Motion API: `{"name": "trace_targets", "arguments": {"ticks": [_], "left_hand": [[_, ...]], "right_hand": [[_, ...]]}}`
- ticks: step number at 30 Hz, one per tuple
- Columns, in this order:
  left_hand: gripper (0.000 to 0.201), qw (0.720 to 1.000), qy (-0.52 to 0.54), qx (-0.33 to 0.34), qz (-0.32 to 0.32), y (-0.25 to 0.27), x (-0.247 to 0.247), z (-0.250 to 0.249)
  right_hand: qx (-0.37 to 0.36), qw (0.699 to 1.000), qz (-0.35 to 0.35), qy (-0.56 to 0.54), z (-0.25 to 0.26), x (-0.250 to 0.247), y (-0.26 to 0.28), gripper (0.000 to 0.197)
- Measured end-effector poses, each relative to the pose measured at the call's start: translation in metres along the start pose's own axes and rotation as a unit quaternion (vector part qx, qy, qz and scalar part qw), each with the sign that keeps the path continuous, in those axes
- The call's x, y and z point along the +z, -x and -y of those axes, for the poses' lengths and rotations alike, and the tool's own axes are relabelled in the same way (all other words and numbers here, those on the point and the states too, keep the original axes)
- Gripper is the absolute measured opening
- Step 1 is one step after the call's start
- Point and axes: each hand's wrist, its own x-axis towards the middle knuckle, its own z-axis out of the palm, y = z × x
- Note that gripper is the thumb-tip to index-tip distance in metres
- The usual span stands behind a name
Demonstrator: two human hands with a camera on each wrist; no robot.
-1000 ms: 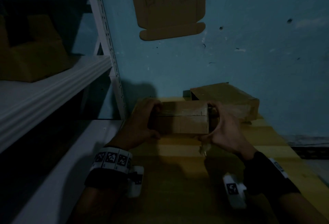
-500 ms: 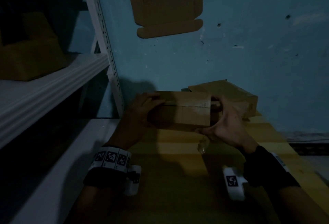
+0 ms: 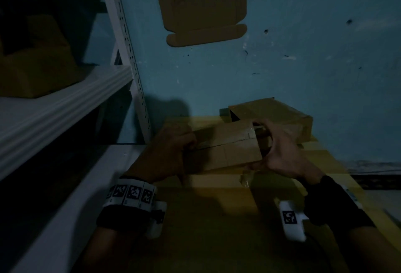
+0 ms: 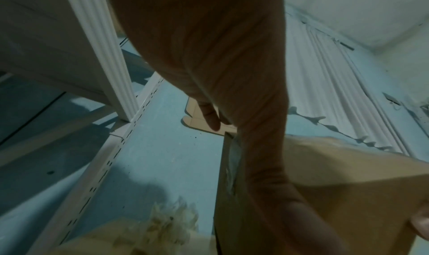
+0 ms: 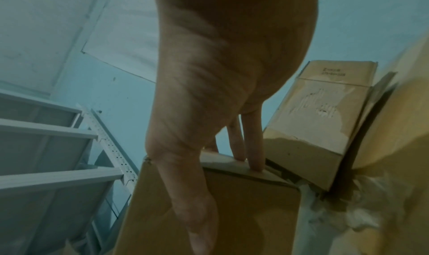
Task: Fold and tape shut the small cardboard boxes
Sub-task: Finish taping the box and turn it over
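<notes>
Small cardboard box (image 3: 225,146): held tilted above the far part of the yellow table (image 3: 217,218), between both hands. Head view: left hand (image 3: 171,153) with fingers curled round the box's left end; right hand (image 3: 282,151) clamped on its right end, thumb underneath. Second box (image 3: 280,118) lies behind, at the table's far edge against the blue wall (image 3: 303,55). White shelf rack (image 3: 65,103) stands left.
Left wrist view: thumb lies along the box's corner (image 4: 348,185); fingers mostly hidden.
Right wrist view: fingers (image 5: 253,148) together, pressing the end flap; second box (image 5: 313,115) just beyond.
</notes>
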Motion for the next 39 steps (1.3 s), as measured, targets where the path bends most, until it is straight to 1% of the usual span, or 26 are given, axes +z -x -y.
{"name": "trace_targets", "arguments": {"ticks": [1, 4, 7, 9, 10, 12, 14, 16, 18, 19, 20, 22, 23, 25, 27, 28, 30, 32, 34, 36, 37, 39], "left_hand": [[0.042, 1.0, -0.002, 0.004, 0.0, -0.001, -0.002, -0.002], [0.04, 1.0, 0.0, 0.012, 0.011, 0.001, -0.006, -0.006], [0.032, 0.999, 0.013, 0.018, 0.042, 0.002, -0.005, -0.007], [0.036, 0.999, 0.013, 0.005, 0.044, 0.004, 0.001, -0.006], [0.041, 0.999, 0.026, -0.006, 0.037, 0.005, 0.005, -0.005], [0.052, 0.995, 0.085, -0.048, 0.012, 0.007, 0.009, -0.003], [0.065, 0.984, 0.143, -0.106, -0.023, 0.009, 0.008, 0.0], [0.075, 0.976, 0.169, -0.132, -0.035, 0.008, 0.004, 0.002], [0.071, 0.96, 0.224, -0.168, -0.014, 0.006, -0.002, -0.001], [0.064, 0.948, 0.258, -0.186, -0.013, 0.005, -0.004, -0.002], [0.054, 0.94, 0.277, -0.199, -0.026, 0.004, -0.003, -0.002], [0.029, 0.942, 0.247, -0.21, -0.089, 0.002, 0.003, -0.004], [0.021, 0.943, 0.225, -0.214, -0.123, -0.001, 0.006, -0.005], [0.022, 0.94, 0.19, -0.215, -0.186, -0.006, 0.009, -0.008], [0.021, 0.935, 0.145, -0.204, -0.252, -0.01, 0.01, -0.009], [0.022, 0.929, 0.112, -0.209, -0.285, -0.012, 0.009, -0.009], [0.024, 0.91, 0.051, -0.245, -0.331, -0.016, 0.008, -0.013], [0.027, 0.888, 0.036, -0.282, -0.362, -0.019, 0.006, -0.019], [0.037, 0.876, 0.021, -0.314, -0.365, -0.021, 0.005, -0.022], [0.048, 0.885, -0.005, -0.327, -0.332, -0.023, 0.005, -0.02], [0.05, 0.893, 0.007, -0.331, -0.305, -0.024, 0.006, -0.018], [0.041, 0.902, 0.04, -0.337, -0.268, -0.027, 0.01, -0.019]], "right_hand": [[-0.002, 1.0, 0.001, 0.004, 0.0, -0.001, -0.001, 0.11], [-0.007, 1.0, 0.01, 0.002, 0.003, -0.003, 0.0, 0.11], [-0.016, 1.0, 0.017, -0.012, 0.004, -0.002, 0.0, 0.111], [-0.024, 0.999, 0.02, -0.02, 0.007, -0.002, -0.001, 0.107], [-0.023, 0.999, 0.021, -0.029, 0.007, -0.003, -0.002, 0.105], [-0.016, 0.999, 0.015, -0.038, 0.008, -0.003, -0.001, 0.104], [0.0, 1.0, -0.008, -0.018, 0.007, -0.003, 0.001, 0.105], [0.02, 0.999, -0.027, -0.017, 0.005, -0.002, 0.002, 0.107], [0.021, 0.999, -0.032, -0.011, 0.004, 0.0, 0.004, 0.108], [0.016, 0.999, -0.032, -0.001, 0.004, 0.001, 0.004, 0.108], [0.014, 0.999, -0.029, 0.0, 0.004, 0.003, 0.004, 0.108], [0.019, 0.999, -0.018, -0.02, 0.005, 0.007, 0.003, 0.108], [0.019, 0.999, -0.014, -0.032, 0.006, 0.009, 0.002, 0.109], [0.012, 0.999, -0.012, -0.048, 0.01, 0.014, 0.0, 0.11], [0.009, 0.998, -0.021, -0.061, 0.015, 0.016, -0.001, 0.107], [0.005, 0.997, -0.03, -0.065, 0.017, 0.018, -0.001, 0.105], [0.001, 0.997, -0.042, -0.064, 0.021, 0.02, -0.002, 0.103], [-0.002, 0.998, -0.048, -0.051, 0.023, 0.023, -0.003, 0.103], [0.003, 0.998, -0.052, -0.047, 0.024, 0.025, -0.004, 0.105], [0.009, 0.997, -0.06, -0.042, 0.026, 0.025, -0.005, 0.105], [0.007, 0.997, -0.066, -0.04, 0.025, 0.025, -0.005, 0.106], [0.001, 0.997, -0.069, -0.037, 0.025, 0.023, -0.005, 0.106]]}}
